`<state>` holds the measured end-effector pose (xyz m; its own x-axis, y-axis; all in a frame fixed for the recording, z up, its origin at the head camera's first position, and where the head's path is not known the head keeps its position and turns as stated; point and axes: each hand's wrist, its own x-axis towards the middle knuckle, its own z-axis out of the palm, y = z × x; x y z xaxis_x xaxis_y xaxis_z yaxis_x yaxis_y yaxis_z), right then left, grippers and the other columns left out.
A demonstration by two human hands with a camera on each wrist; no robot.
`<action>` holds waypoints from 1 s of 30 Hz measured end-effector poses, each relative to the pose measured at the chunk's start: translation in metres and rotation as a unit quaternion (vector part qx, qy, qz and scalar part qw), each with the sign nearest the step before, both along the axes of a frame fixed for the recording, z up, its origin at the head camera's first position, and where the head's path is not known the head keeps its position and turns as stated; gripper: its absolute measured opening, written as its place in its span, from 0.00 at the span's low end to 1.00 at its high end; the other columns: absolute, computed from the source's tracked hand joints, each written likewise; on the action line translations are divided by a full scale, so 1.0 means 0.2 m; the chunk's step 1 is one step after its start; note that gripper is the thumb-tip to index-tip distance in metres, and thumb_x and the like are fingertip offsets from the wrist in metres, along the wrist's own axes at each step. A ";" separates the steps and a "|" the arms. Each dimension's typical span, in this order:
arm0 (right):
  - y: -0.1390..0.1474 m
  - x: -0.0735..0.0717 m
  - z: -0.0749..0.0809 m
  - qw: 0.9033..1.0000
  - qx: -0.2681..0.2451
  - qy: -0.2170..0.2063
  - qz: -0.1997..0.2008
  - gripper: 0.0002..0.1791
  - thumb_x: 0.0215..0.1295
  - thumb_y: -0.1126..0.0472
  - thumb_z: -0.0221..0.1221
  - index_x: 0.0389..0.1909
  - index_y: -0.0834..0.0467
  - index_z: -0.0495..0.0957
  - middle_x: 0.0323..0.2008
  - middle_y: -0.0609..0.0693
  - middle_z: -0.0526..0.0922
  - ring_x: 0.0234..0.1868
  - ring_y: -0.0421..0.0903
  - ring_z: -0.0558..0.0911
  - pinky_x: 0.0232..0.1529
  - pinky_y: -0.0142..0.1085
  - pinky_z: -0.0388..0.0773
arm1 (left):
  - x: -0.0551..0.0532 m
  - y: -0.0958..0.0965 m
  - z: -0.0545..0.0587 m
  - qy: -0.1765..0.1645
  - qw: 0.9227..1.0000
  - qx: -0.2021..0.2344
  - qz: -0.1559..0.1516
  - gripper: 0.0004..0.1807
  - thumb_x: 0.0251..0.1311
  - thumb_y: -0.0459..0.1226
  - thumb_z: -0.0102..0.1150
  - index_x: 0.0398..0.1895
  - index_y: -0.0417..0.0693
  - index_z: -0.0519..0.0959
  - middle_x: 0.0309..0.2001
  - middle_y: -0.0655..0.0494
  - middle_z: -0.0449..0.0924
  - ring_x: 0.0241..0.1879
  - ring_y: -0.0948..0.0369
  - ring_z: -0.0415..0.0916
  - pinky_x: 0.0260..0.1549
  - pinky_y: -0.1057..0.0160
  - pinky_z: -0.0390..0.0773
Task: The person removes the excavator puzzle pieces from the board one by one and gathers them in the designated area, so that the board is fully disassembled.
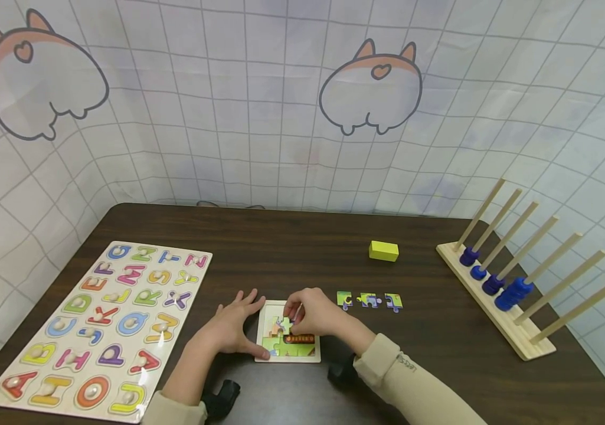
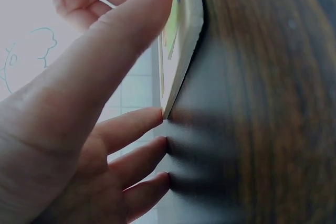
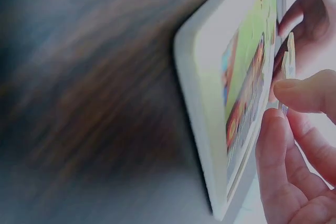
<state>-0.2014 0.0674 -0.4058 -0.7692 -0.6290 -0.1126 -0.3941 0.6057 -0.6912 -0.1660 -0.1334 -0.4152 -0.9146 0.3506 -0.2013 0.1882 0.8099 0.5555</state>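
Note:
A small jigsaw puzzle board (image 1: 313, 359) with a pale frame lies on the table in front of me, its lower part filled with green and orange picture pieces. My right hand (image 1: 315, 314) pinches a puzzle piece (image 1: 284, 324) between thumb and fingers over the board. In the right wrist view that puzzle piece (image 3: 290, 61) stands tilted on edge, partly covered by the thumb. My left hand (image 1: 229, 329) is spread at the board's left side. Its thumb (image 2: 142, 19) rests along the frame, and other fingertips touch the table by the far corner.
Three loose puzzle pieces (image 1: 369, 300) lie in a row right of the board. Behind them sits a yellow block (image 1: 383, 251). A wooden peg stand (image 1: 530, 348) with blue rings is at the right. A large alphabet board (image 1: 137, 336) covers the table's left side.

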 end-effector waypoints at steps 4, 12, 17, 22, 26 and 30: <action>0.04 0.01 0.00 1.000 -0.007 0.000 -0.006 0.10 0.44 0.72 0.66 0.29 0.61 0.79 0.25 0.49 0.77 0.23 0.40 0.76 0.24 0.28 0.75 | 0.00 0.00 0.00 0.001 1.000 -0.002 0.002 0.53 0.34 0.54 0.73 0.66 0.43 0.62 0.69 0.43 0.51 0.68 0.42 0.42 0.57 0.33 0.44; 0.16 0.01 0.02 1.000 -0.008 0.010 -0.024 0.10 0.44 0.72 0.66 0.29 0.62 0.78 0.24 0.49 0.76 0.22 0.40 0.74 0.23 0.29 0.74 | 0.00 0.01 -0.01 0.008 1.000 -0.003 0.010 0.49 0.38 0.50 0.72 0.66 0.44 0.63 0.69 0.43 0.52 0.68 0.42 0.43 0.58 0.33 0.45; 0.23 0.02 0.03 0.999 -0.013 0.028 -0.028 0.09 0.44 0.72 0.66 0.29 0.62 0.78 0.24 0.49 0.77 0.22 0.40 0.74 0.24 0.29 0.74 | 0.00 0.01 -0.01 0.009 1.000 -0.003 0.011 0.49 0.38 0.49 0.73 0.65 0.43 0.63 0.69 0.43 0.52 0.68 0.42 0.43 0.58 0.33 0.44; 0.30 0.02 0.04 0.999 -0.016 0.031 -0.034 0.09 0.44 0.73 0.65 0.29 0.62 0.78 0.24 0.50 0.77 0.22 0.40 0.75 0.24 0.29 0.74 | 0.00 0.01 -0.01 0.008 1.000 -0.003 0.011 0.50 0.37 0.50 0.73 0.65 0.43 0.63 0.69 0.43 0.52 0.68 0.43 0.43 0.58 0.33 0.44; 0.35 0.02 0.04 0.999 -0.015 0.031 -0.039 0.09 0.45 0.73 0.64 0.29 0.62 0.78 0.25 0.51 0.77 0.22 0.40 0.75 0.24 0.29 0.74 | 0.00 0.01 -0.01 0.007 1.000 0.000 0.010 0.51 0.35 0.51 0.74 0.66 0.43 0.63 0.69 0.44 0.52 0.68 0.43 0.42 0.58 0.33 0.44; 0.39 0.02 0.05 0.998 -0.008 0.037 -0.044 0.08 0.45 0.73 0.64 0.29 0.62 0.78 0.25 0.51 0.77 0.22 0.40 0.76 0.24 0.29 0.74 | 0.00 0.01 -0.01 0.008 1.000 0.002 0.007 0.53 0.33 0.51 0.75 0.66 0.43 0.62 0.69 0.43 0.51 0.68 0.43 0.42 0.57 0.32 0.44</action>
